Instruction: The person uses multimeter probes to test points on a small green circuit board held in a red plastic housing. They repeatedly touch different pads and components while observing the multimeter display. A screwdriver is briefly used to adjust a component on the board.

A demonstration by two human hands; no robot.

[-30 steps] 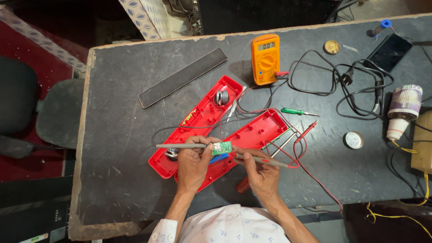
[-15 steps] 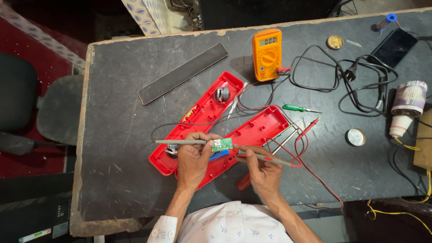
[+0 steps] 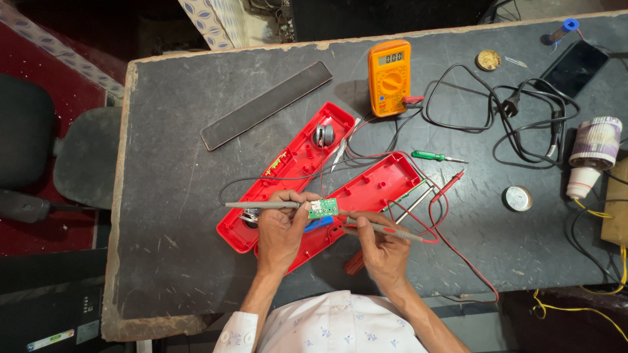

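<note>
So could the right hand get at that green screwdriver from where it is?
Probably yes: the green screwdriver lies bare on the table beyond the red case, but the right hand holds a red probe.

The person wears a white shirt (image 3: 340,327) scattered with a small, pale blue print, seen at the near edge of the scene. Its sleeve (image 3: 237,332) is folded back in a cuff near the elbow on the left arm, leaving the forearm bare. The left hand (image 3: 280,229) and right hand (image 3: 383,252) are bare, without gloves, rings or a watch.
</note>
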